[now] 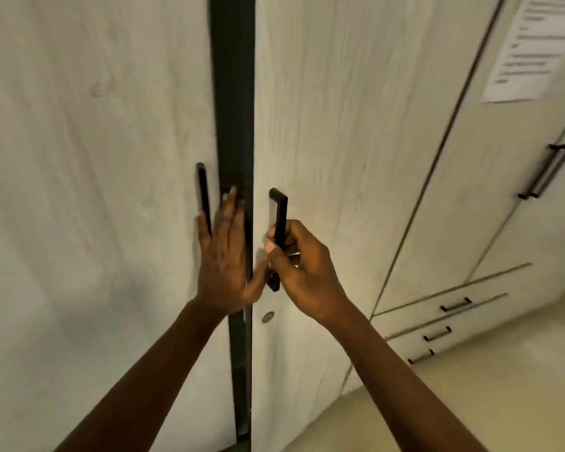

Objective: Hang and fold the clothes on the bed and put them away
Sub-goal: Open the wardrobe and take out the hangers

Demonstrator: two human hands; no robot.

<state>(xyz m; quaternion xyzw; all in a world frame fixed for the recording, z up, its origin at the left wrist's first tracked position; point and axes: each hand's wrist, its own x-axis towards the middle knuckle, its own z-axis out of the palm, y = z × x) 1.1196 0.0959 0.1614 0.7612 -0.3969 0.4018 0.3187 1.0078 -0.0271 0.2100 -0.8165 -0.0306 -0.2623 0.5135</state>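
Note:
I face a pale wood-grain wardrobe with two tall doors. A narrow dark gap [232, 93] runs between the left door [95, 190] and the right door [333, 141]. My right hand [302, 269] grips the black bar handle [279, 216] of the right door. My left hand [224, 256] lies flat with straight fingers at the edge of the left door, beside its black handle [203, 194], fingertips over the gap. No clothes or bed are in sight.
Further wardrobe doors stand to the right, one with a black handle [545, 171] and a printed paper sheet [532, 44] taped on. Below them are three drawers [450, 308] with small black pulls. Pale floor [470, 386] shows at lower right.

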